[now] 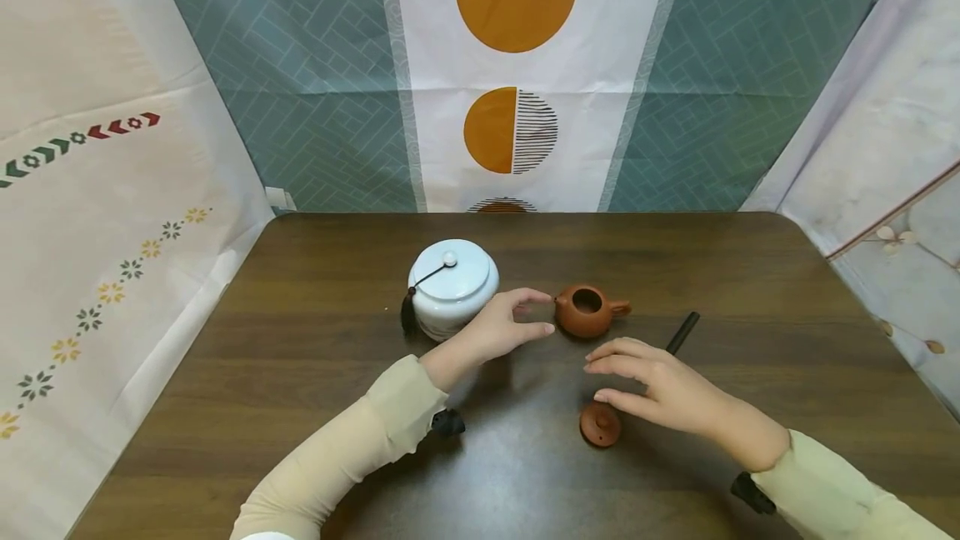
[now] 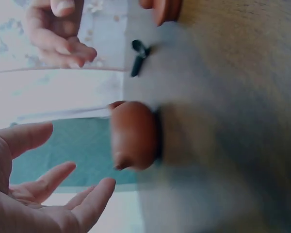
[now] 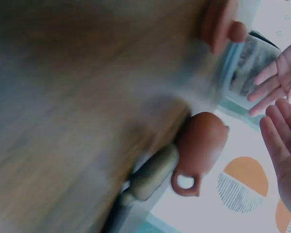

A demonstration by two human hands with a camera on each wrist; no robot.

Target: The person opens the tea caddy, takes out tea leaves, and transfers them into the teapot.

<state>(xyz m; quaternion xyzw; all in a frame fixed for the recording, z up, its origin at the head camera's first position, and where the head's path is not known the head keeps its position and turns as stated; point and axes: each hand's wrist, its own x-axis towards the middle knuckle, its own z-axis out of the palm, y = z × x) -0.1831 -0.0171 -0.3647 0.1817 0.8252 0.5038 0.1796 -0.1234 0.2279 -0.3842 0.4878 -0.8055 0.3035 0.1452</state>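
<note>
A small brown clay teapot (image 1: 573, 322) stands with its top opening uncovered, spout toward the left and handle toward the right. My left hand (image 1: 504, 328) is beside the spout, thumb and fingers spread and holding nothing. In the left wrist view, a gap shows between these fingers and the teapot (image 2: 135, 133). My right hand (image 1: 660, 386) hovers in front of the teapot's handle side, fingers loosely bent with nothing in them. Just below its thumb, the round clay lid (image 1: 600, 425) lies on the table, knob up.
A white lidded jar (image 1: 442, 307) with a dark tassel (image 1: 408, 315) stands behind my left forearm. A scoop with a black handle (image 1: 684, 332) lies right of the teapot, partly hidden by my right hand; its bowl (image 3: 157, 172) shows in the right wrist view.
</note>
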